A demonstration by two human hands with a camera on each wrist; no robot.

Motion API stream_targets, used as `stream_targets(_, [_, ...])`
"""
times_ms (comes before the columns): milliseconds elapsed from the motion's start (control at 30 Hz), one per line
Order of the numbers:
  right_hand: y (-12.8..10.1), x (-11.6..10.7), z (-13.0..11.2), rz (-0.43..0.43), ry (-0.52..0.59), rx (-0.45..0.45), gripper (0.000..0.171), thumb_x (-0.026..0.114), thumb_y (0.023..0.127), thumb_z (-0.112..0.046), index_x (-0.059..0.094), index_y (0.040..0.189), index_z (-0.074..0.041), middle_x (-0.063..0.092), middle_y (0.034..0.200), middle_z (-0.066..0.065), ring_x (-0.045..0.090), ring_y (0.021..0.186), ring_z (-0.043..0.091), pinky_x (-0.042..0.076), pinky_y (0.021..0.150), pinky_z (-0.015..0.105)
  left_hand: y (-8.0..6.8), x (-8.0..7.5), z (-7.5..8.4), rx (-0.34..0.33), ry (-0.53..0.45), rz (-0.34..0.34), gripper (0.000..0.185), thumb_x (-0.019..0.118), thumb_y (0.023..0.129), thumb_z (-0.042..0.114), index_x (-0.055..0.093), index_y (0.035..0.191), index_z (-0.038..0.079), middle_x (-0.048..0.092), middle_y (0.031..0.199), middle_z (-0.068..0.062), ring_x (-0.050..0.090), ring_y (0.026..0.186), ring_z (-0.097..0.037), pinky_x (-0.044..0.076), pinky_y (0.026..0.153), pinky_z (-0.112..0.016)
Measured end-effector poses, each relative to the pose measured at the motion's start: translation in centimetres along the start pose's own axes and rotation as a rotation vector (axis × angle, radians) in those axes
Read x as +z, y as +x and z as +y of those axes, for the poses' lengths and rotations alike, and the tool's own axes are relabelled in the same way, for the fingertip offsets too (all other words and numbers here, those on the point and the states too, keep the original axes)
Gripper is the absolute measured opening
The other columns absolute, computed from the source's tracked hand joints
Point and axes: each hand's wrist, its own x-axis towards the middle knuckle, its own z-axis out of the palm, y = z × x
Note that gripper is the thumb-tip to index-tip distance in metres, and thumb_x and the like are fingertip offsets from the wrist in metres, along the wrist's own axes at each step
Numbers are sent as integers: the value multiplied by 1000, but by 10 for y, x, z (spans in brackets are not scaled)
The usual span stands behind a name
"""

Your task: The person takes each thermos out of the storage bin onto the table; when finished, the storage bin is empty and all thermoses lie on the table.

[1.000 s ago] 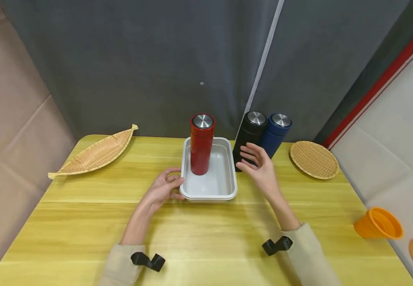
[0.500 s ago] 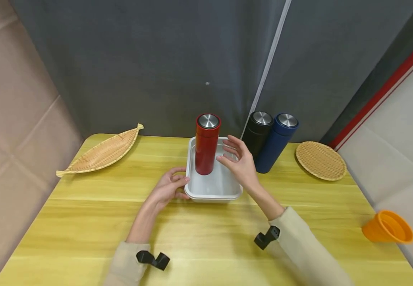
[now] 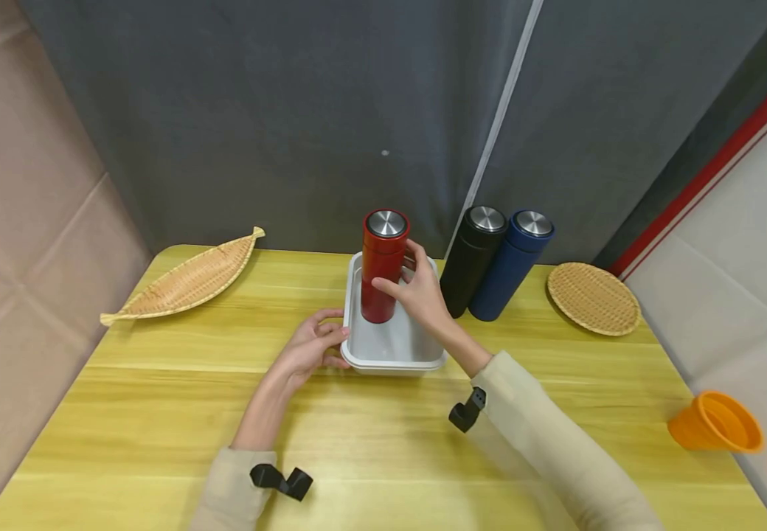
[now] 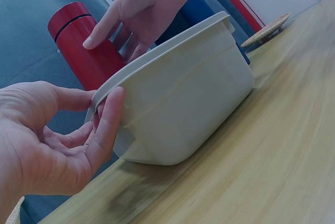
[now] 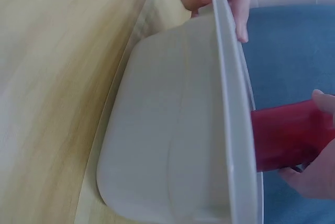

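Observation:
A red thermos flask [image 3: 380,276] with a steel-topped lid stands upright inside a white plastic bin [image 3: 390,358]. My right hand [image 3: 420,295] grips the flask from its right side, thumb in front and fingers partly hidden behind it; the left wrist view shows the thumb on the red flask [image 4: 86,51]. At the bin's left rim, my left hand [image 3: 310,346] pinches the edge between thumb and fingers, seen closely at the bin [image 4: 178,98] in the left wrist view. The right wrist view also shows the red flask [image 5: 293,135] rising past the bin's rim.
A black flask [image 3: 470,262] and a blue flask [image 3: 512,265] stand right of the bin. A round woven tray [image 3: 594,299] lies further right, with an orange cup [image 3: 715,422] near the table's right edge. A boat-shaped woven basket [image 3: 187,280] lies left. A grey partition [image 3: 257,133] closes the back.
My right hand has moved left, away from in front of the black flask, across the bin and onto the red flask. The left hand has stayed at the bin's rim.

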Motion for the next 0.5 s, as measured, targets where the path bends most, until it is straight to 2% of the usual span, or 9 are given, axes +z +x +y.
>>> stream_targets(167, [5,4,1,18,-41,-3,81,79,82,-13,30,144,-1,47,137,16,48,124,28,44,105,38,0,-1,1,13,5,-7,46,55,97,1,35,138,0,47,125,-35,62,86,-31,60,60,-32])
stream_targets(500, [2,7,1,49,-36,-29,72,77,83,-10,35,141,-2,51,132,17,51,119,29,46,103,42,-1,1,-1,2,1,-4,46,54,97,1,34,139,-1,49,122,-32,62,81,-27,60,60,-31])
